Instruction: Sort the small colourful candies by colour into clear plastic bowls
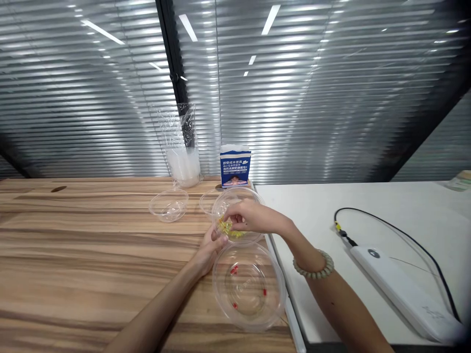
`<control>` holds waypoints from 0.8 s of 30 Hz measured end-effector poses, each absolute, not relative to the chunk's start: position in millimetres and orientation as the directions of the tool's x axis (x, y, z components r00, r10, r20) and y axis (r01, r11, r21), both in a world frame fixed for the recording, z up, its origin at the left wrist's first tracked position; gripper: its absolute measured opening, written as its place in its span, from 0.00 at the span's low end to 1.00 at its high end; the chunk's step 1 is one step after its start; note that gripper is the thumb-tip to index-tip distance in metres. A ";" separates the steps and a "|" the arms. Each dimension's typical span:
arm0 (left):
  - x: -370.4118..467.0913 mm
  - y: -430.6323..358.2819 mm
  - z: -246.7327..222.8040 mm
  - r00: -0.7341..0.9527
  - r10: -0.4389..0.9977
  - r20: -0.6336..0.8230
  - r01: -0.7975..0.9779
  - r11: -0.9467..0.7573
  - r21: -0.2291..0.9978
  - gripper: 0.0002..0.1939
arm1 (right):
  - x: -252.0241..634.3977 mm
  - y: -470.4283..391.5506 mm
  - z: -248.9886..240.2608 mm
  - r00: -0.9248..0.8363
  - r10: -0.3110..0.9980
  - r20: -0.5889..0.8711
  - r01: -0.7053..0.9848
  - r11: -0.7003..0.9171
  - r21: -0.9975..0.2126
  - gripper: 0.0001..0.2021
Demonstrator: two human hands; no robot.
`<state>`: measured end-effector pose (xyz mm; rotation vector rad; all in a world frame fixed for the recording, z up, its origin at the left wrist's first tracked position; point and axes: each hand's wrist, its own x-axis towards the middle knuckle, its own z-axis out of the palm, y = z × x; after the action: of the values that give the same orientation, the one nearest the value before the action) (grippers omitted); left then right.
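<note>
A clear plastic bowl [259,197] holds small yellow pieces [237,234], too small to name exactly. My left hand [210,251] grips the bowl's near left side, thumb at the rim. Reaching in from the right, my right hand [247,215] has its fingers curled and pinched at a cluster of yellow pieces by the left wall. Its fingertips are partly hidden. Just in front, a second clear round bowl [246,314] has a few small red pieces [234,269] inside. Behind the held bowl stands another clear bowl [206,196], partly covered by it.
Farther left on the wooden table [91,255] is a clear bowl [168,206]. A plastic bag of stacked white cups [184,166] and a blue printed carton [235,169] stand by the blinds. On the white table at right lies a white device [401,294] with a black cable [390,226].
</note>
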<state>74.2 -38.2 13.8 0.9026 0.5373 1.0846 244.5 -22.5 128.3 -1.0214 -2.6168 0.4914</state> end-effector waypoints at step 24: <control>72.1 -38.1 12.9 0.369 0.929 -0.017 -0.482 0.206 0.852 0.37 | 225.4 -6.9 97.0 -0.642 0.743 0.190 0.719 0.670 -0.186 0.10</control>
<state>72.1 -38.1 12.9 0.8815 0.6180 1.0747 225.4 -6.9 97.0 -1.1759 -2.6357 0.1362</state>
